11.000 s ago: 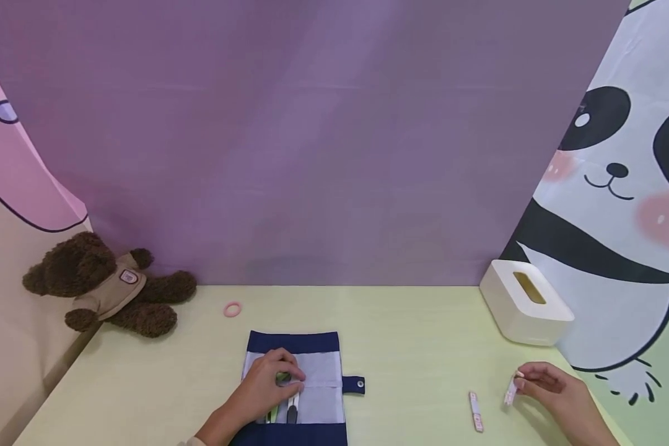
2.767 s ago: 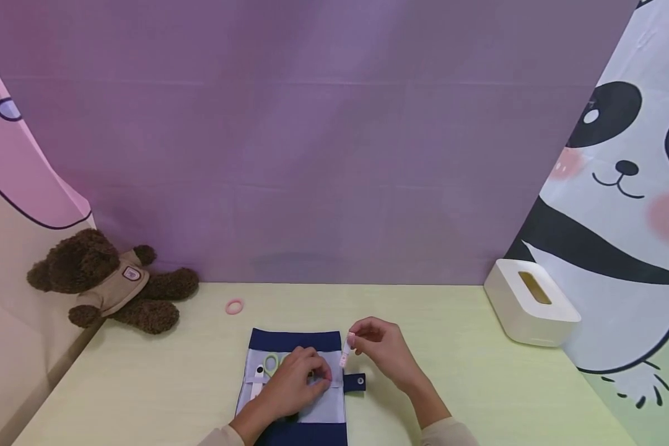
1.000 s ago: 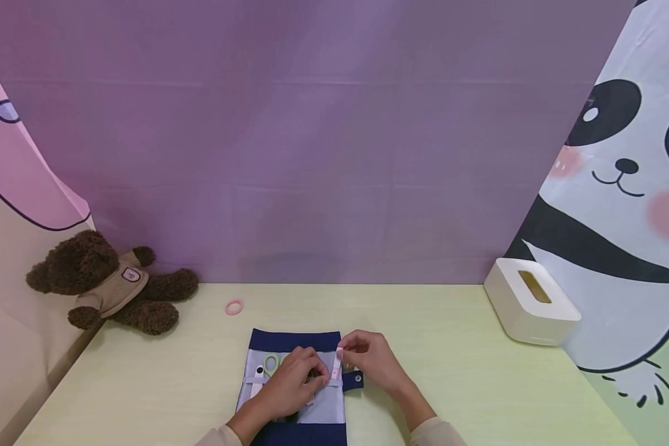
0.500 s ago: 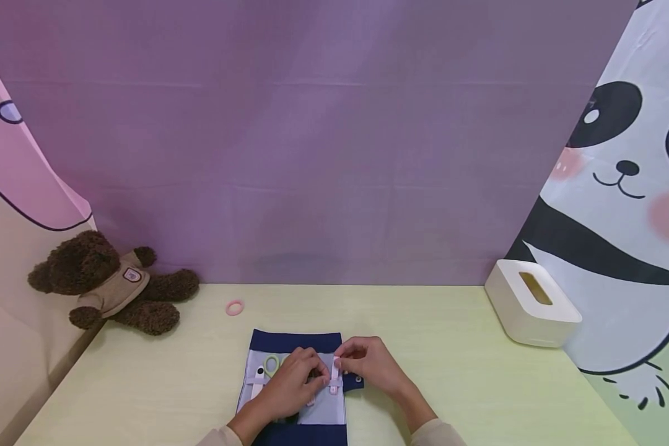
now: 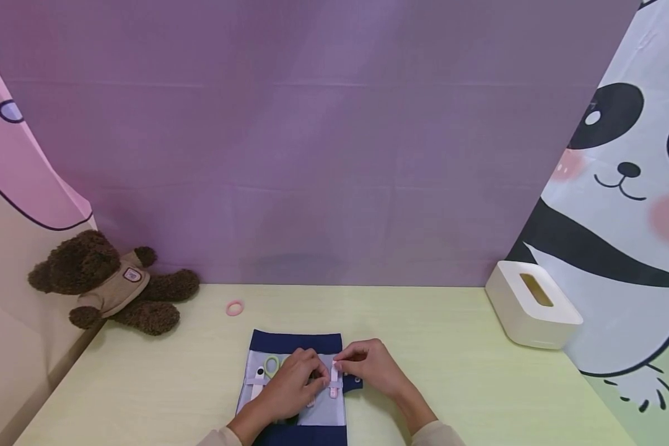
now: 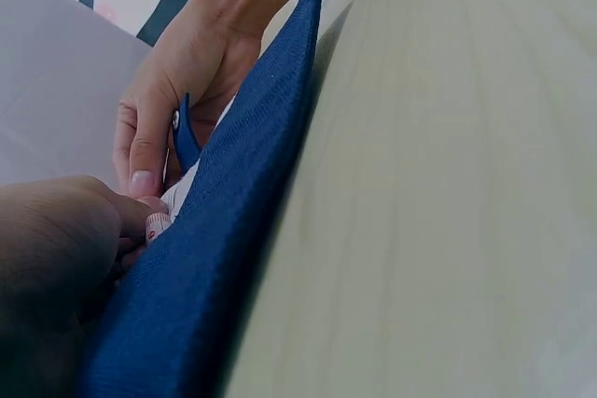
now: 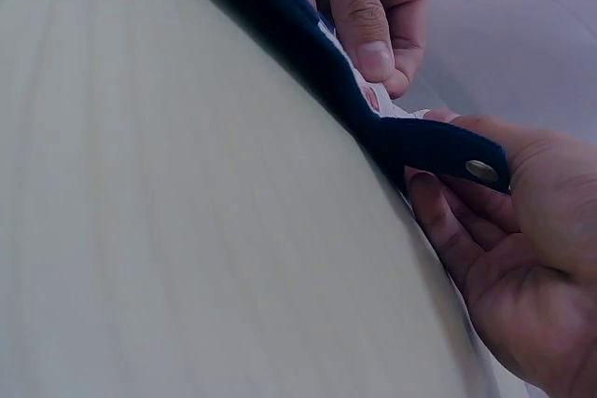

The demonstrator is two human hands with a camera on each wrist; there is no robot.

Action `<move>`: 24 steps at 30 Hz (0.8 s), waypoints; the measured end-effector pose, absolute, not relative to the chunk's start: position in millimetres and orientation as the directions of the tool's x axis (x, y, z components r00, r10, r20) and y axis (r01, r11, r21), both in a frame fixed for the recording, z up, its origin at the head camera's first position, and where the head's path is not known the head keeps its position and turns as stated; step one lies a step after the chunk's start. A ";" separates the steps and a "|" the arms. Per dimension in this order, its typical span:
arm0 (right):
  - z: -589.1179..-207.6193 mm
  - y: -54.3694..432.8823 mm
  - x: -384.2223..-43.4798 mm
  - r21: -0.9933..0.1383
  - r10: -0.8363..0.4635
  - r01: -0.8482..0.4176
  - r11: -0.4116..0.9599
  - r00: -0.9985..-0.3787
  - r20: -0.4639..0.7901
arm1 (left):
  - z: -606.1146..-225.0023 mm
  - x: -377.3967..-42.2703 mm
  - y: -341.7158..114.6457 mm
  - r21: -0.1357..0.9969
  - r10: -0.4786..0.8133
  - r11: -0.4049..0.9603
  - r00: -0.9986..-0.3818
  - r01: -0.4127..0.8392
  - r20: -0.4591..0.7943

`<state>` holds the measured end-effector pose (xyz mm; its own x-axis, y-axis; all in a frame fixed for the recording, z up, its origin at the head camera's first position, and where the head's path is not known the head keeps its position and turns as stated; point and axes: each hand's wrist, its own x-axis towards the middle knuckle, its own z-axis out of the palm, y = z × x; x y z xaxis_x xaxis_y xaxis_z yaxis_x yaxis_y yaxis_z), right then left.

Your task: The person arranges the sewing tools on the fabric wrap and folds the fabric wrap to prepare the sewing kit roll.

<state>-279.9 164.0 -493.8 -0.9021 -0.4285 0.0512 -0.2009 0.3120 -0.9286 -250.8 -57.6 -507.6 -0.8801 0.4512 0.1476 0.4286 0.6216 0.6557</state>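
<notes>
One tape (image 5: 334, 373), pinched by the right hand (image 5: 371, 369), is best slid straight; the strap (image 5: 334, 385) seems pinched by the left hand (image 5: 297, 383).

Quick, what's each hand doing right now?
Left hand: closed, apparently pinching the elastic band.
Right hand: closed, holding the pink-and-white strip by one end.
</notes>
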 end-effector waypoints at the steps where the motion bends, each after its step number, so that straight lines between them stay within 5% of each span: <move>1: -493.7 164.0 -279.6 -0.931 -0.432 -0.201 0.306 -0.900 0.052 | -507.8 -251.0 -57.5 0.654 0.452 0.622 -0.879 0.431 0.149; 24: -496.2 165.2 -280.5 -0.907 -0.528 -0.285 0.310 -0.845 0.084 | -508.5 -252.4 -58.5 0.667 0.449 0.609 -0.880 0.429 0.156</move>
<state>-280.5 165.2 -496.2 -0.8449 -0.5283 0.0843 -0.2846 0.3104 -0.9070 -252.4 -58.5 -508.5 -0.8799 0.4489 0.1559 0.4290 0.6092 0.6670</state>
